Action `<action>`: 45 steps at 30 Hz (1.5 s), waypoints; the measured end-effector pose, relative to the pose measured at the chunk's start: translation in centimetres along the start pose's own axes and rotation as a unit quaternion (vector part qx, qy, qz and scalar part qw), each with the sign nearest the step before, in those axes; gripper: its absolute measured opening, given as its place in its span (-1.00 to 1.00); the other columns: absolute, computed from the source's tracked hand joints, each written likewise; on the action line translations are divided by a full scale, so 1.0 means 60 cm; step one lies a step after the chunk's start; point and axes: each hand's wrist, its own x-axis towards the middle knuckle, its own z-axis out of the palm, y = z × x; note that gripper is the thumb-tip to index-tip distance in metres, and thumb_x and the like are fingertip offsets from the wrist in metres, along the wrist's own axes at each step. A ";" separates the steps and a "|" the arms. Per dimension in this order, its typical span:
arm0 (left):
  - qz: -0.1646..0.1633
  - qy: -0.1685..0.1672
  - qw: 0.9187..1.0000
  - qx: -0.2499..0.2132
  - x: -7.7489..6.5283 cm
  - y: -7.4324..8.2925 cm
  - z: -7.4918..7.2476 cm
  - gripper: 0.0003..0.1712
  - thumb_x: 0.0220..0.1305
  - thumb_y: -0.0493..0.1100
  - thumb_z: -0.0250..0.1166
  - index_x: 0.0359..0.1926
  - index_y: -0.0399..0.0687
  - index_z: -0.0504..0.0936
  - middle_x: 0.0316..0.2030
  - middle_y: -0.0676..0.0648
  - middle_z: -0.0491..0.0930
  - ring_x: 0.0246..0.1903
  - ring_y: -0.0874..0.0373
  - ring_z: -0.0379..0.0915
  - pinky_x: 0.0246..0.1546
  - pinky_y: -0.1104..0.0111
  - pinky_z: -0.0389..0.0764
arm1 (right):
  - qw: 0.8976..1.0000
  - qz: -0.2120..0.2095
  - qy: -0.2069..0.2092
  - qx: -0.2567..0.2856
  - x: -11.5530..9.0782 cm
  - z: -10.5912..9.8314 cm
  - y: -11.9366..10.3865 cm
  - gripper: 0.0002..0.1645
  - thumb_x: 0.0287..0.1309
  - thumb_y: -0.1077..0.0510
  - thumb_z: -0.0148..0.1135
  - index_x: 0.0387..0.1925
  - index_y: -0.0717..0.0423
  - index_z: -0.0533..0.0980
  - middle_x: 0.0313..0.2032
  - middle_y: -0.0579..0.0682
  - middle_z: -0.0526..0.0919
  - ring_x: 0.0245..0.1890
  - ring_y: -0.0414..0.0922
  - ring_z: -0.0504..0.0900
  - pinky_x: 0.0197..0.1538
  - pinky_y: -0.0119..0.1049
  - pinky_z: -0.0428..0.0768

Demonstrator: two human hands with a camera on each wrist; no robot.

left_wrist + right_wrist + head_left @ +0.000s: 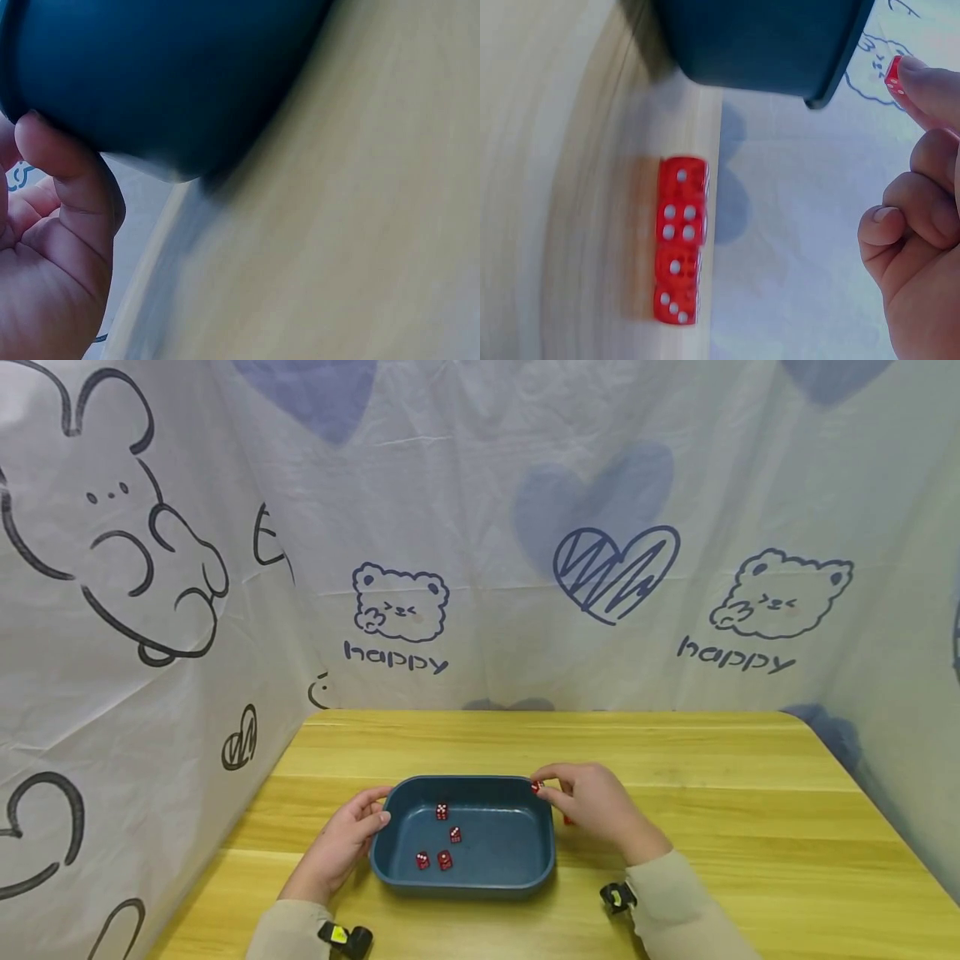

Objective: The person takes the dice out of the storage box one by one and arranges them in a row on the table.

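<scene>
One die (893, 76) sits pinched in our right hand (600, 802), upper right of the right-wrist view; we judge it light, hard, slick, best held by opposite faces. Our left hand (341, 842) grips the tray (506, 847) by its left end.

Counted were one tray (513, 847), two hands (348, 837), nine dice (442, 812): four inside the tray, four beside, one near its rim.
</scene>
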 end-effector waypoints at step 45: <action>-0.002 -0.004 1.000 0.004 0.001 0.001 0.001 -0.41 0.48 -0.28 0.16 0.45 -0.27 0.26 -0.10 -0.27 0.47 -0.36 0.09 0.43 -0.47 0.41 0.49 | 0.988 0.129 -0.046 0.077 -0.071 -0.037 0.158 -0.80 0.30 0.12 0.31 -0.06 0.01 0.63 -0.56 -0.06 0.42 -0.59 -0.14 0.34 -0.48 -0.25 0.38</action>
